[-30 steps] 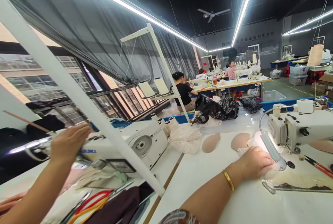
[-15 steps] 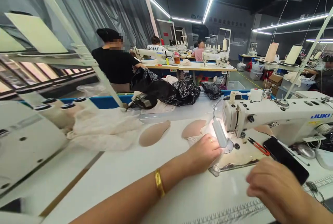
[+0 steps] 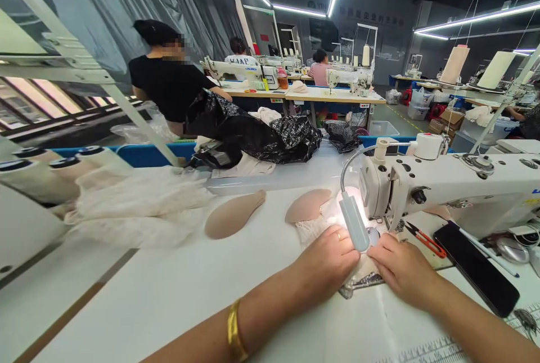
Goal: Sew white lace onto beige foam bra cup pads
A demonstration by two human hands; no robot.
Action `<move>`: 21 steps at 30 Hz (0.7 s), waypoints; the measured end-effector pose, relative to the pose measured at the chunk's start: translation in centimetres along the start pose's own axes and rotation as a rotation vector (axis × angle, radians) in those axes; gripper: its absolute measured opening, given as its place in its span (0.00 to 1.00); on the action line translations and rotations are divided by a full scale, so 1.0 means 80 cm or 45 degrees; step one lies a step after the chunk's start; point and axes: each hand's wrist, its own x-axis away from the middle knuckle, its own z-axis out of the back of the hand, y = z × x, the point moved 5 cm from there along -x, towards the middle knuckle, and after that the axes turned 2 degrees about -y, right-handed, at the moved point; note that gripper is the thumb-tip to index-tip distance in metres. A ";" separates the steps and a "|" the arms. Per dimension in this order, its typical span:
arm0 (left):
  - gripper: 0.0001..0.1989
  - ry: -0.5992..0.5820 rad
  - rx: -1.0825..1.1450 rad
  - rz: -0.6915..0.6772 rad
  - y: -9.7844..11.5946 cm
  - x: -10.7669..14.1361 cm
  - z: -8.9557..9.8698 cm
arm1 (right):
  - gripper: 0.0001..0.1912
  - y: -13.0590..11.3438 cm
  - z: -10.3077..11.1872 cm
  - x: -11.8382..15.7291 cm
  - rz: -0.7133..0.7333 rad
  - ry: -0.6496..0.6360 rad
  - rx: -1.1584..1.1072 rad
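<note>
Under the lamp [image 3: 353, 222] of the white sewing machine [image 3: 439, 183], my left hand [image 3: 327, 261] is closed on pale lace fabric [image 3: 311, 230]. A beige cup [image 3: 309, 206] lies just beyond that hand, joined to or resting on the lace. My right hand [image 3: 403, 267] has its fingers pinched together at the front of the needle area, close to the left fingertips. What it holds there is too small to make out. Another beige cup [image 3: 234, 215] lies flat on the white table [image 3: 177, 290], left of the hands.
Red-handled snips [image 3: 426, 239] and a black phone [image 3: 476, 267] lie right of my right hand. Sheer cream fabric [image 3: 135, 205] and thread cones [image 3: 101, 157] are at the left. Black plastic bags [image 3: 253, 132] lie beyond the table, near a person in black [image 3: 164, 81].
My right hand has moved left and forward from the table's front right to the needle area, beside my left hand. The camera view has shifted slightly; my left hand stays by the lace.
</note>
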 end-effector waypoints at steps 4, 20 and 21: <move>0.12 0.038 -0.033 -0.004 0.001 -0.002 0.001 | 0.12 0.001 0.001 -0.002 -0.017 0.037 -0.083; 0.11 -0.016 0.105 0.084 -0.004 -0.014 0.005 | 0.17 -0.002 0.001 0.004 0.069 0.084 -0.208; 0.11 -0.014 0.109 0.091 -0.004 -0.015 0.006 | 0.17 -0.002 0.000 0.005 0.068 0.084 -0.213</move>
